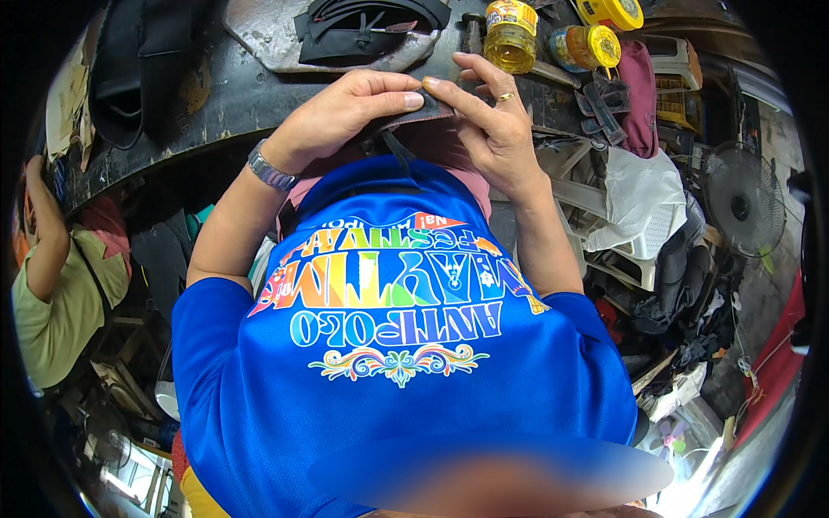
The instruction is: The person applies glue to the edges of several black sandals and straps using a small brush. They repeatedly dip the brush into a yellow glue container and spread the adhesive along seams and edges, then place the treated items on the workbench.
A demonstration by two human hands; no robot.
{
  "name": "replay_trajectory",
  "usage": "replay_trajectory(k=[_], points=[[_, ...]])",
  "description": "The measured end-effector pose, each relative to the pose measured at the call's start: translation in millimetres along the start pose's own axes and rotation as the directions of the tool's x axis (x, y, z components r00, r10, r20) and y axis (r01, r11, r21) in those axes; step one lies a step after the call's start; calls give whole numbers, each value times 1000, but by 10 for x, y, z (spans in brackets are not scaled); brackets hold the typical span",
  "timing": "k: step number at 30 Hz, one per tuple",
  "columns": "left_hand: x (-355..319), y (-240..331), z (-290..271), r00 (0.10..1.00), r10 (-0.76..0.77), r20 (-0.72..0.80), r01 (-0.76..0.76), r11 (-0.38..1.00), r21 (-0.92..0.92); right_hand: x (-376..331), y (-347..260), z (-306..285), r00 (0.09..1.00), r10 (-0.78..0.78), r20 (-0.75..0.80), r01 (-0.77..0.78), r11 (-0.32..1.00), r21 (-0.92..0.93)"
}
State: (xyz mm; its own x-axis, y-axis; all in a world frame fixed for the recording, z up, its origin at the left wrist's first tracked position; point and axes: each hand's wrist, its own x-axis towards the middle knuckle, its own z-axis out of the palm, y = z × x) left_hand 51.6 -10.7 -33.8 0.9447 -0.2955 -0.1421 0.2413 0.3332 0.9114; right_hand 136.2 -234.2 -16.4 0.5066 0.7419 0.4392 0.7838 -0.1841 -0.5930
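My left hand (345, 112) and my right hand (488, 121) meet just below the dark workbench (216, 95). Both pinch the edge of a dark brown leather piece (423, 112) with thumbs and fingertips. A dark strap hangs from the piece over my blue printed shirt (389, 345). My left wrist carries a metal watch (269, 169). A ring sits on a finger of my right hand. Most of the leather piece is hidden behind my fingers.
On the bench lie a black strapped leather part (363, 30) on a grey slab, two yellow-lidded jars (509, 34) and a maroon cloth (641, 86). White plastic chairs (643, 224) and a fan (743, 198) stand at the right. Another person (60, 276) sits at the left.
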Motion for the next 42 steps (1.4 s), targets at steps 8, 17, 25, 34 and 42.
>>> replay_trajectory(k=[8, 17, 25, 34, 42], points=[[29, -6, -97, 999, -25, -35, 17, 973, -232, -46, 94, -23, 999, -40, -6, 40, 959, 280], [199, -49, 215, 895, 231, -382, -432, 664, -610, -72, -304, 179, 967, 241, -81, -172, 856, 488], [86, -74, 411, 894, 206, -398, -363, 855, -371, -1, -275, 137, 977, 212, 37, -201, 839, 505], [-88, -11, 169, 990, 71, -123, -114, 914, -391, -43, -216, -97, 940, 337, 46, -326, 854, 406], [-37, -57, 232, 965, 33, -261, -115, 945, -305, -47, 126, -158, 863, 496, -96, -481, 749, -456]])
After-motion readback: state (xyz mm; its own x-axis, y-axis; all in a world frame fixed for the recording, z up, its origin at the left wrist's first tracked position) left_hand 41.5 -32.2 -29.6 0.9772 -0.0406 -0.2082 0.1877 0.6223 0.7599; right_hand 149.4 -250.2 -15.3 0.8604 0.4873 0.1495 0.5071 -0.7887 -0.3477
